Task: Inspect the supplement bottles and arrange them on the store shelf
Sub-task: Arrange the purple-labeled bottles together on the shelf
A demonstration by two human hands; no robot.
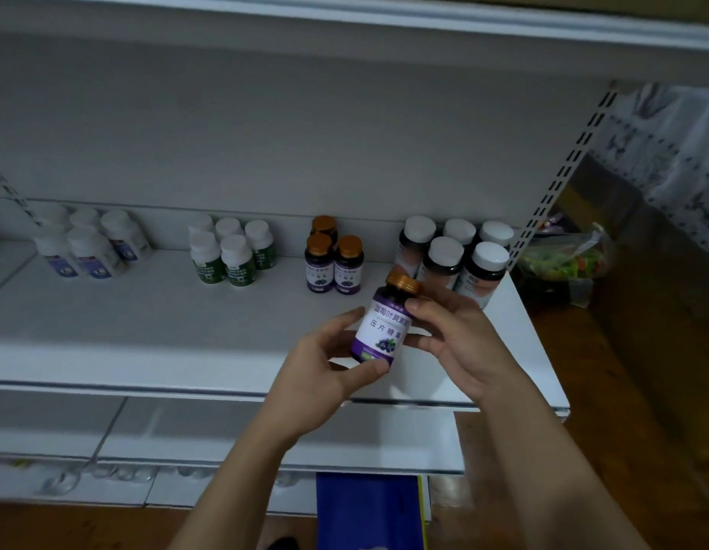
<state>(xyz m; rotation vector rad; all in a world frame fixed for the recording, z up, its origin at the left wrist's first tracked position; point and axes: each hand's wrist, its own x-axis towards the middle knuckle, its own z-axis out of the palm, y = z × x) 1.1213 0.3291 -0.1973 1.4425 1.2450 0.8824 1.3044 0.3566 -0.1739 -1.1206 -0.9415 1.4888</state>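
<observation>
Head view, left grip (321,375) pinching purple bottle (378,331) base, right grip (463,343) clasping side

The white shelf (146,323) carries four groups of bottles, all upright along its back. Three orange-capped bottles with purple labels (332,258) stand about in the middle. Just left of them are white bottles with green labels (229,252), and far left of them white bottles with blue labels (87,248). Right of them, near the shelf's right end, stand dark bottles with white caps (452,256).
</observation>
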